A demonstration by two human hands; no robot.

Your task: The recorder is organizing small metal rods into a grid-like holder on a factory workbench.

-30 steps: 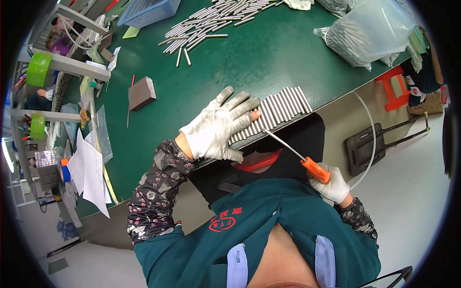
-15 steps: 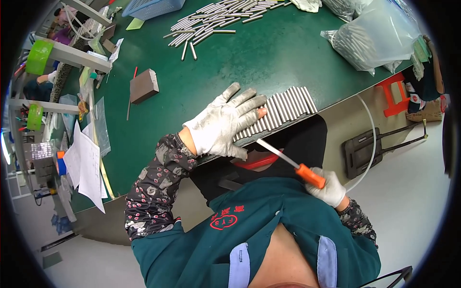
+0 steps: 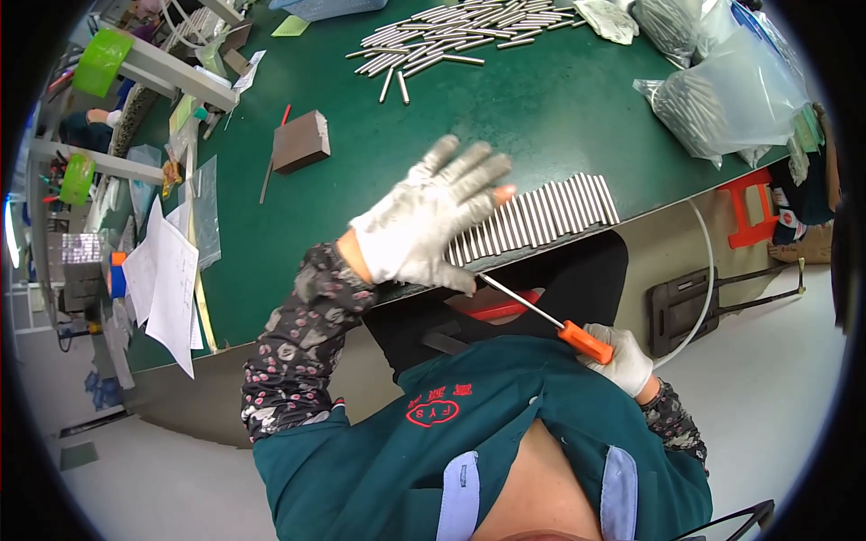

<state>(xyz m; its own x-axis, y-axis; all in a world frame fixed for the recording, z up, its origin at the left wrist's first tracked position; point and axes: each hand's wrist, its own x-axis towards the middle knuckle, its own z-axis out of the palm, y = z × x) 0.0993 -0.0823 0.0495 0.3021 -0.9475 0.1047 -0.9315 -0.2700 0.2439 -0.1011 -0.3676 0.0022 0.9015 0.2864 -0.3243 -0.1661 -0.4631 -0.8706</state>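
My left hand, in a grey-stained white glove, is spread out with a bare thumb tip or fingertip showing. It hovers over or rests on the left end of a row of short metal rods, holding none of them; exact contact is hard to tell. The rods lie side by side along the near table edge, their ends toward me. My gloved right hand is closed around the orange handle of a flat file. Its thin metal blade points up and left, the tip close to the table edge beside my left thumb.
A loose pile of metal rods lies at the far side of the green table. A brown block sits on a thin stick at left. Bags of rods stand at right. Papers hang over the left edge.
My left hand has lifted or loosened from the rods, its fingers spreading slightly. The file has turned so its blade looks narrower, its tip lower. The view has shifted a little.
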